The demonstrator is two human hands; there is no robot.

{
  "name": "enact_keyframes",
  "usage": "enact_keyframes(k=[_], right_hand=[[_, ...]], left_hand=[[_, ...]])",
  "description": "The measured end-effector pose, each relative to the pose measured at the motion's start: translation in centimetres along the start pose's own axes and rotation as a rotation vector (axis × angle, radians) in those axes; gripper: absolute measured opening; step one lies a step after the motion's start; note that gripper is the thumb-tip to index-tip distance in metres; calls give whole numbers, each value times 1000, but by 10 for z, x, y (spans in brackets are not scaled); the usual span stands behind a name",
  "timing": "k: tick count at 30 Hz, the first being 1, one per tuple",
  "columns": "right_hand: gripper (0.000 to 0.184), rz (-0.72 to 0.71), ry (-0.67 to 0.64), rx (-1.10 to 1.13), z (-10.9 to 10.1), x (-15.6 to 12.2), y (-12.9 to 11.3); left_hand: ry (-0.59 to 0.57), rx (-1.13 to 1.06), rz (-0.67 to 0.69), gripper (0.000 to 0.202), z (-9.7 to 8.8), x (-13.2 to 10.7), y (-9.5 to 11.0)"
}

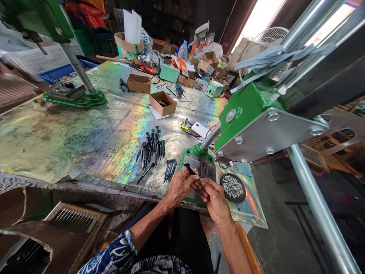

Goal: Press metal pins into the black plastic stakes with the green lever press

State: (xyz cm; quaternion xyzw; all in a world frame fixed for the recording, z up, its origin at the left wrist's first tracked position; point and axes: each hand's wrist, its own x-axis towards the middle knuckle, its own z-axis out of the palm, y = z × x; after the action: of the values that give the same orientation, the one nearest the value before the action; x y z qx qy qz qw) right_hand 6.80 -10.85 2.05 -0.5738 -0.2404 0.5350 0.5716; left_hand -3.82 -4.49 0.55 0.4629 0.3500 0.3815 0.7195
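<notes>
My left hand (180, 186) pinches a slim black tapered rod (189, 168) above the steel plate (205, 168) of a green bench press base. My right hand (214, 199) is next to it, its fingertips closed together against the left fingers. Anything tiny in those fingertips is hidden. Just right of that hand lies a round dark dish (233, 187) full of small silver pins. To the left, a heap of black tapered rods (151, 146) and a smaller bundle (170, 171) lie on the metal-topped bench (85, 140).
A green press head on a steel column (251, 121) overhangs the right side. A second green press (74, 97) stands at the bench's far left. Cardboard boxes (162, 103), a white electric fan (264, 47), cables and small devices fill the far end.
</notes>
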Motion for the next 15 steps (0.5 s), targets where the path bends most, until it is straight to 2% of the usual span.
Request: enact_keyframes(k=[4, 7, 10, 15], right_hand=[[27, -10, 64, 113, -4, 8, 0], [28, -16, 112, 162, -13, 4, -4], [29, -52, 171, 192, -29, -11, -18], [27, -181, 292, 213, -59, -47, -54]], left_hand=[[27, 159, 45, 9, 6, 19, -3], [24, 271, 66, 8, 7, 31, -5], [12, 352, 84, 8, 7, 41, -8], [-1, 397, 77, 8, 7, 47, -14]])
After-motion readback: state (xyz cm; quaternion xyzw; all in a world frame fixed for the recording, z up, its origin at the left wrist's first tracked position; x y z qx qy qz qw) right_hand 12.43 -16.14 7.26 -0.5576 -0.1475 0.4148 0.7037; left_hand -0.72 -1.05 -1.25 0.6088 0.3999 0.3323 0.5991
